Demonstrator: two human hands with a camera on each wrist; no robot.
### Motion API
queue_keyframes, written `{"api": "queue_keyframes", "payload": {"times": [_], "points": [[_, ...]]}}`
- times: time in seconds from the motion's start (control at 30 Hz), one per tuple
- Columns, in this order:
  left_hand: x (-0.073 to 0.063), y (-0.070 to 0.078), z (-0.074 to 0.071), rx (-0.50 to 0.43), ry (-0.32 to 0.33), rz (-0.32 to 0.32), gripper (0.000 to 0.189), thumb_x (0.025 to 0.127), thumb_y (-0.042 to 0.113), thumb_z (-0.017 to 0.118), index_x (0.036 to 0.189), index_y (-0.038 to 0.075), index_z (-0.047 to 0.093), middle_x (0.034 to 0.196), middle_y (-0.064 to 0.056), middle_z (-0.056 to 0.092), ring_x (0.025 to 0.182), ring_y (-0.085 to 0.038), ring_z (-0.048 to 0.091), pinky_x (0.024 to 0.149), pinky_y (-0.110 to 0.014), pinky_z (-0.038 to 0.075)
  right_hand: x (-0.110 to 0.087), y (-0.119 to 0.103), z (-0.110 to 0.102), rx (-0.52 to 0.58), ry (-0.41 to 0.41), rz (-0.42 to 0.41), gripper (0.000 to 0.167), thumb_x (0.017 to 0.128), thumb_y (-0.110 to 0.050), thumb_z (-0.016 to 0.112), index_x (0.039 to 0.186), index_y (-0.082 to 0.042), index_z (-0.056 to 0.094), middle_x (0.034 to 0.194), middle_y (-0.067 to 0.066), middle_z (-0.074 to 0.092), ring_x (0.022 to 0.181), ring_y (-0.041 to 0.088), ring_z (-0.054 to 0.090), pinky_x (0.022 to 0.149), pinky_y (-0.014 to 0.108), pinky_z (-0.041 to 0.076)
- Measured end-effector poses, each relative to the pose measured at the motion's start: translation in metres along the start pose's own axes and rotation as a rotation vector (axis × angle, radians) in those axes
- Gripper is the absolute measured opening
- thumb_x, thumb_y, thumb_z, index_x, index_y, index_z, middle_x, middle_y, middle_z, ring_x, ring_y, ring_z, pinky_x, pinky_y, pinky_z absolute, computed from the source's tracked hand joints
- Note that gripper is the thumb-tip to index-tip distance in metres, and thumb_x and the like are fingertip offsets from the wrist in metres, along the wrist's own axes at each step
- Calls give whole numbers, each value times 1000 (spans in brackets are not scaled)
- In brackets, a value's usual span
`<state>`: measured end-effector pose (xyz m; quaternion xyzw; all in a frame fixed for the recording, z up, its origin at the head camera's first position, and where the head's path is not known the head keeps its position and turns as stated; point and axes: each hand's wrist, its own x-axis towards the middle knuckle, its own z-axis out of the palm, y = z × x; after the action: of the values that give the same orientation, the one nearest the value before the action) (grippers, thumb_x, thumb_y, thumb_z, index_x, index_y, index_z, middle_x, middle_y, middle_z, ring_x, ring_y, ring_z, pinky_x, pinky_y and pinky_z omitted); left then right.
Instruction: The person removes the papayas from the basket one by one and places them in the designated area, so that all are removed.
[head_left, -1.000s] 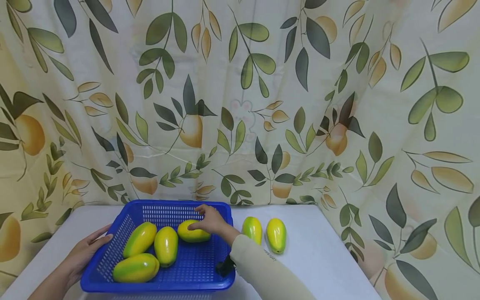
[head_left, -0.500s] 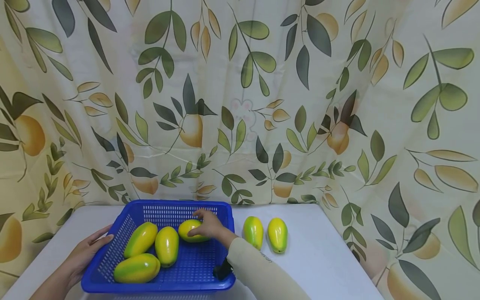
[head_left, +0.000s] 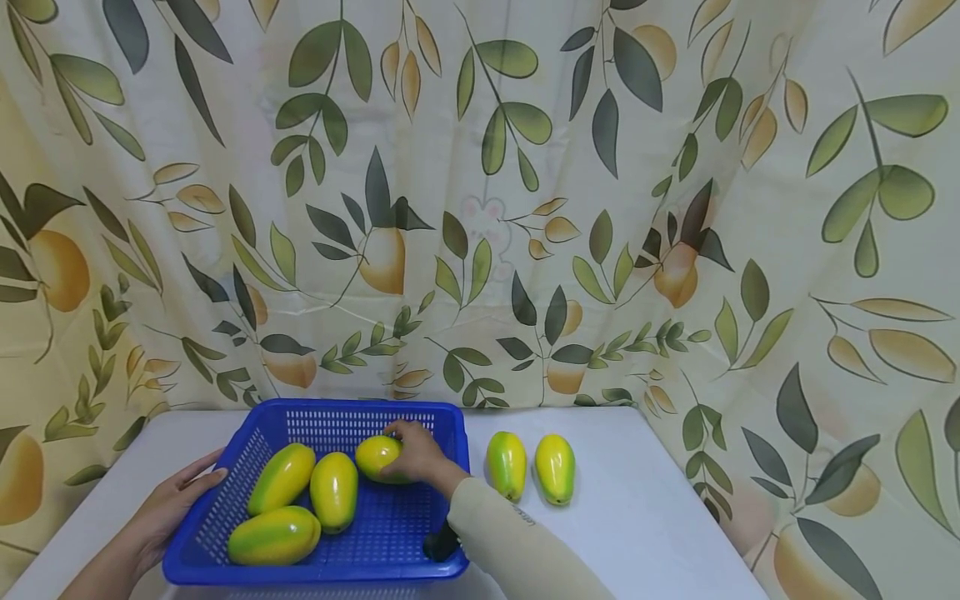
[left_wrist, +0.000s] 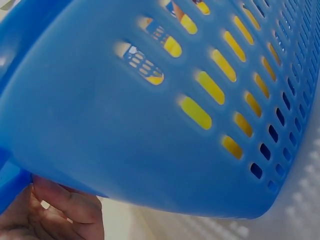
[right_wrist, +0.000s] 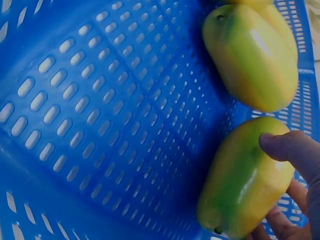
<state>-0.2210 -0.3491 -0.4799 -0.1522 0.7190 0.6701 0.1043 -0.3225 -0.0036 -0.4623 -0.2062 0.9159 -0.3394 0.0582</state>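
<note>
A blue plastic basket [head_left: 360,575] with slotted walls stands on the white table. My left hand [head_left: 167,515] holds its left rim; in the left wrist view the fingers [left_wrist: 67,205] curl under the basket's edge. Inside, at the back right, my right hand [head_left: 422,454] grips a glossy yellow-green papaya [head_left: 375,455]. In the right wrist view the thumb lies on top of this papaya [right_wrist: 242,180] and the other fingers go around its far side, partly hidden. Several more papayas [head_left: 333,493] lie in the basket's left half and middle.
Two papayas [head_left: 506,465] lie side by side on the table [head_left: 630,533], right of the basket. A leaf-and-fruit patterned curtain [head_left: 480,333] hangs behind the table. A black wrist device [head_left: 441,546] is below the right sleeve [head_left: 517,533].
My right hand has closed round the papaya at the back right, its fingers coming down onto the fruit. The papaya has shifted slightly. The left hand stays on the basket's rim.
</note>
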Motion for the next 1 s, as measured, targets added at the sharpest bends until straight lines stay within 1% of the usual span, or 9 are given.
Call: {"api": "queue_keyframes", "payload": {"times": [0.17, 0.23, 0.33, 0.4, 0.53, 0.7, 0.8, 1.0], "points": [[1, 2, 0, 4, -4, -6, 85, 97, 44, 59, 159, 12, 10, 100, 7, 68, 89, -15, 68, 79, -38, 58, 1, 0, 2, -71, 16, -18, 59, 66, -16, 89, 120, -13, 63, 111, 8, 60, 99, 21, 56, 86, 36, 49], [1, 2, 0, 1, -6, -7, 86, 97, 44, 59, 159, 11, 9, 100, 7, 68, 89, -15, 68, 79, -38, 58, 0, -1, 2, -83, 20, -21, 59, 66, -15, 89, 119, -12, 63, 109, 7, 60, 97, 20, 56, 85, 36, 50], [0, 2, 0, -2, -5, -6, 85, 97, 44, 60, 159, 13, 11, 99, 7, 68, 89, -15, 69, 79, -38, 58, -2, -2, 1, -82, 20, -15, 58, 67, -15, 89, 119, -13, 63, 107, 6, 59, 95, 19, 55, 83, 36, 50], [0, 1, 0, -6, -4, -5, 82, 97, 43, 60, 159, 16, 14, 99, 7, 68, 89, -15, 69, 79, -37, 58, -2, -3, 1, -77, 20, -12, 58, 67, -14, 89, 118, -13, 63, 106, 6, 58, 94, 19, 55, 83, 36, 50], [-1, 1, 0, -17, -6, -4, 78, 97, 43, 60, 159, 21, 18, 100, 7, 68, 89, -15, 69, 80, -37, 58, -3, -3, 1, -82, 19, -12, 58, 67, -15, 88, 119, -12, 63, 107, 5, 58, 95, 19, 56, 86, 37, 51], [0, 1, 0, -19, -7, -16, 83, 97, 44, 60, 159, 17, 13, 102, 7, 67, 90, -15, 68, 80, -37, 58, -4, -2, 2, -88, 15, -6, 60, 68, -15, 88, 122, -12, 62, 110, 6, 58, 99, 20, 57, 90, 38, 51], [0, 2, -1, -19, -7, -23, 85, 97, 44, 60, 159, 13, 10, 102, 7, 67, 91, -15, 67, 81, -38, 58, -3, -2, 2, -94, 14, -3, 60, 68, -15, 88, 121, -12, 62, 109, 6, 58, 98, 20, 58, 91, 38, 51], [0, 2, 0, -20, -4, -19, 84, 97, 44, 60, 159, 14, 12, 101, 8, 67, 90, -15, 68, 81, -38, 58, -3, -2, 3, -97, 15, 2, 64, 68, -16, 89, 126, -13, 61, 110, 6, 57, 99, 20, 58, 90, 39, 51]]}}
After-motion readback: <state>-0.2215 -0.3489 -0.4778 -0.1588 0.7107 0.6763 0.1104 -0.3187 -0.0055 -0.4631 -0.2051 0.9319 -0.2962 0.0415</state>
